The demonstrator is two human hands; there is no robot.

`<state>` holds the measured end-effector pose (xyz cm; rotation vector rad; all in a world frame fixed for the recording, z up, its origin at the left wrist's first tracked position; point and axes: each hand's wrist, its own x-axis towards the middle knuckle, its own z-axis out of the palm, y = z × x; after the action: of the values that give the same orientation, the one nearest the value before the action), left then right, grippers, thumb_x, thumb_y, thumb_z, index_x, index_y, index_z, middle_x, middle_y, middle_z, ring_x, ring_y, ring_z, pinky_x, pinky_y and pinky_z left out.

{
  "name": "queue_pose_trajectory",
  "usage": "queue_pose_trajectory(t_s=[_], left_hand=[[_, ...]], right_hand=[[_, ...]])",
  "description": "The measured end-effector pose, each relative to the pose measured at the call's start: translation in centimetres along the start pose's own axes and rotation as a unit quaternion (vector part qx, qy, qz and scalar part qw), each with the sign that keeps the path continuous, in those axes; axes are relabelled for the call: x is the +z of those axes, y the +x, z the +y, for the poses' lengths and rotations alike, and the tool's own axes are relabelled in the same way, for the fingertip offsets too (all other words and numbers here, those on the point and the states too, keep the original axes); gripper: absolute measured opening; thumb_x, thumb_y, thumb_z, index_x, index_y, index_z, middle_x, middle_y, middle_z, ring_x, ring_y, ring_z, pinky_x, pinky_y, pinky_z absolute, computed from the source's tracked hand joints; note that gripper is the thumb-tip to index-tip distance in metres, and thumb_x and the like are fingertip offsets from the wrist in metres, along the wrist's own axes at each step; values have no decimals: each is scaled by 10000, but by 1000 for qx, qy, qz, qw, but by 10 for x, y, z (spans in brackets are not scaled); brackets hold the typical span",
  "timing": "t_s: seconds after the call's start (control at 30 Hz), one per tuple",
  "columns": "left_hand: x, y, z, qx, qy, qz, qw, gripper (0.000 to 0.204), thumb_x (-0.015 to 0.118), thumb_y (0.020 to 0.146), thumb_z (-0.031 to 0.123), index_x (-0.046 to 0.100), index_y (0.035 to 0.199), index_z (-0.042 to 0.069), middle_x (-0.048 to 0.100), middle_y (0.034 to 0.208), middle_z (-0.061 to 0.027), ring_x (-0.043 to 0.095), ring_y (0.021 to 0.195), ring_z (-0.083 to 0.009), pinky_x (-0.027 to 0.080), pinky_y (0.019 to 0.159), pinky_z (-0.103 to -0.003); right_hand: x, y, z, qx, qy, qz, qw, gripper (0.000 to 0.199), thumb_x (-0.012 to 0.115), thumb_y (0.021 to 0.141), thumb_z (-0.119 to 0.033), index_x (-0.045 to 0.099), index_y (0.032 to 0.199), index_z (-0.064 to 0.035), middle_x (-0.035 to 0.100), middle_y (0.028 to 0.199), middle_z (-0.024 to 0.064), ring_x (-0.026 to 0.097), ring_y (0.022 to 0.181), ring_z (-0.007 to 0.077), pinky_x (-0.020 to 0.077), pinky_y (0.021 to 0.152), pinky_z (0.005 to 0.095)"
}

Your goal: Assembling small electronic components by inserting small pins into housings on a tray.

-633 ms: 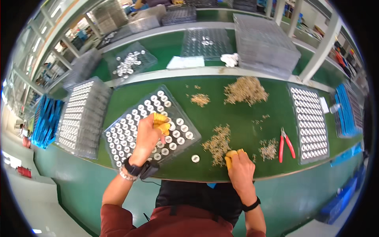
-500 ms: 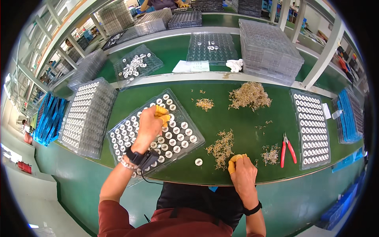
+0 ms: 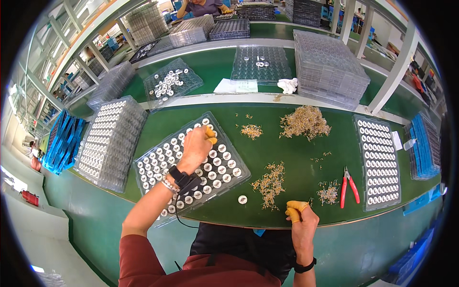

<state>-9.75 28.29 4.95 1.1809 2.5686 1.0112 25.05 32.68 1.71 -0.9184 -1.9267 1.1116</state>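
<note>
My left hand (image 3: 197, 147) is over a clear tray (image 3: 243, 166) filled with rows of round white pieces. Its yellow-covered fingertips are pinched near the tray's far right side; whatever they hold is hidden. Close to the table's front edge is my right hand (image 3: 304, 225), with thumb and fingers, also in yellow covers, pressed together. Anything in that pinch is too small to make out. Between the hands lie a single white disc (image 3: 242, 199) and a loose pile of small wire-legged parts (image 3: 269, 186). Red-handled pliers (image 3: 353, 190) rest beyond the right hand, beside a smaller heap of metal bits (image 3: 328, 193).
Farther back are a large heap of parts (image 3: 306, 123) and a small one (image 3: 251, 131). A tall tray stack (image 3: 129, 148) stands left; a filled tray (image 3: 369, 206) lies right. A raised shelf holds more trays (image 3: 330, 71). Across the bench sits another person (image 3: 203, 8).
My left hand has moved slightly, still over the tray's far right part. My right hand has shifted right, away from the middle pile. The whole view has tilted a little.
</note>
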Motion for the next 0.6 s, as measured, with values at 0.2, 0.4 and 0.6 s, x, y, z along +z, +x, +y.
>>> queue_pose_trajectory(t_s=[0.2,0.4,0.6], left_hand=[[-1,16,-7,48,99,31,993,134,684,766,37,668,886,-22,674,808,-221,671,754,-351,508,677,-405],[12,30,-17,96,162,39,981,167,727,724,68,627,837,-3,666,779,-202,660,762,-363,508,700,-426],[10,27,-20,109,143,50,983,180,745,698,37,638,833,-17,682,794,-185,672,758,-339,526,681,-396]], right_hand=[[1,-4,-9,30,55,31,998,177,635,783,93,637,932,-3,634,867,73,602,728,123,496,612,241],[1,-8,-8,-35,-13,52,998,149,642,769,88,615,873,-15,607,819,49,550,678,111,448,587,240],[3,-15,-15,33,12,45,998,122,659,780,66,636,872,-10,630,832,78,603,677,174,502,624,269]])
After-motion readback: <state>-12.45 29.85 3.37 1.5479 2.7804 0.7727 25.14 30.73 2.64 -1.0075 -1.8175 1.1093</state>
